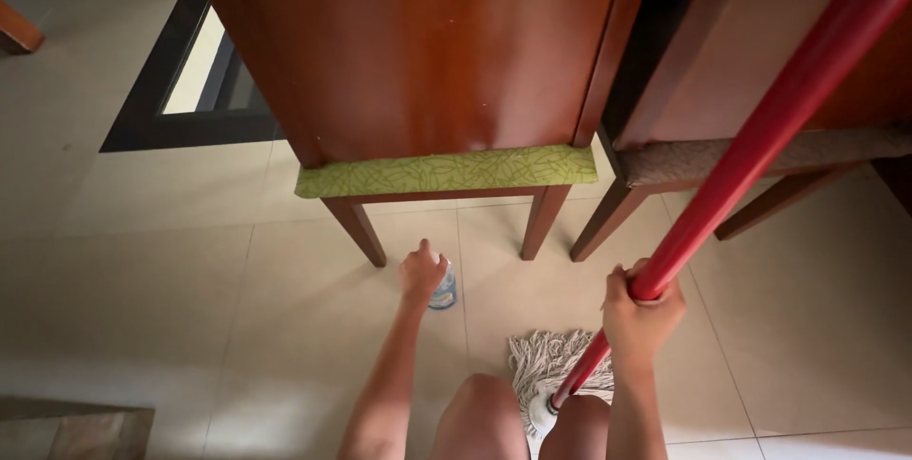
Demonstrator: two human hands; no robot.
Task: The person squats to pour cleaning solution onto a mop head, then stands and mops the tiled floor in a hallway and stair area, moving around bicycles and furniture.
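left hand (421,273) closes on a small bottle (444,289) under the green-seat chair (446,172) while the right hand (641,313) steadies a red mop handle (760,137).

the bottle stands on the tiled floor (190,308) just in front of the green-seat chair, between its two front legs; the left fingers wrap its top, so the step in hand looks like taking it off the floor. the right fingers grip the handle tight, and the string mop head (551,360) rests on the tiles nearer the person than the chair, by the knees (484,417). a second chair (750,161) stands right of the green-seat one. the next move likely calls for a straight lift clear of the chair legs.
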